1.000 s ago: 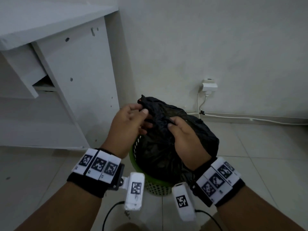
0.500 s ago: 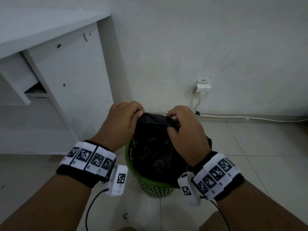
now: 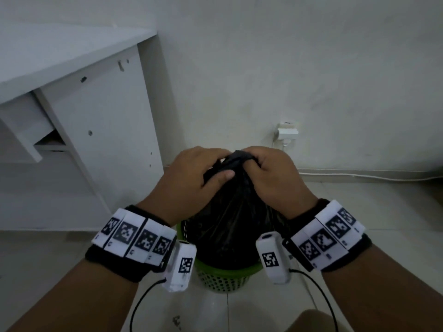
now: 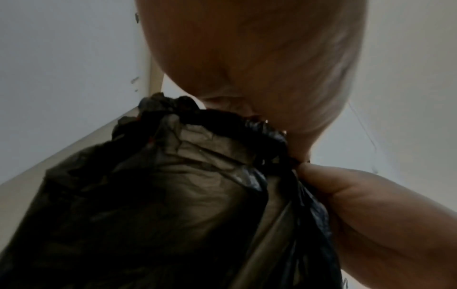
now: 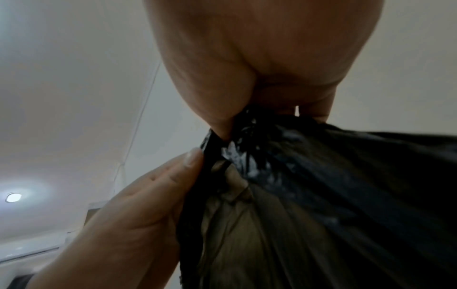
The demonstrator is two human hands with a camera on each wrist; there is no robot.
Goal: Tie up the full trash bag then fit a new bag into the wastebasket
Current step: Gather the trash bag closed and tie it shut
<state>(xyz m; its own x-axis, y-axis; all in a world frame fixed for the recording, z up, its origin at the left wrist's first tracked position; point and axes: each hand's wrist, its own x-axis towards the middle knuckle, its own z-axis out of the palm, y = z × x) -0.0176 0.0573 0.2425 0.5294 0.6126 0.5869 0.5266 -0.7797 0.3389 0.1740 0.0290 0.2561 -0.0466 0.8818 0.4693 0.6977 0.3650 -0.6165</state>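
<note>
A full black trash bag [image 3: 230, 224] stands in a green perforated wastebasket [image 3: 223, 276] on the floor. Its top is bunched into a twisted neck [image 3: 237, 159] held up between both hands. My left hand [image 3: 191, 173] grips the neck from the left, thumb lying across the plastic. My right hand [image 3: 273, 173] pinches the neck from the right. In the left wrist view the gathered bag [image 4: 173, 185] hangs under my left hand [image 4: 259, 78]. In the right wrist view my right hand [image 5: 259, 78] clamps the crumpled bag [image 5: 321, 185] top. No new bag is in view.
A white desk [image 3: 79, 121] with a side panel stands close on the left. A wall socket with a plug [image 3: 287, 133] and a white cable [image 3: 359, 176] run along the wall behind the basket. Pale floor tiles [image 3: 359, 236] lie to the right.
The bag's loose top, spread wider a second ago, is now gathered into a tight neck. Both hands have drawn closer together above the basket.
</note>
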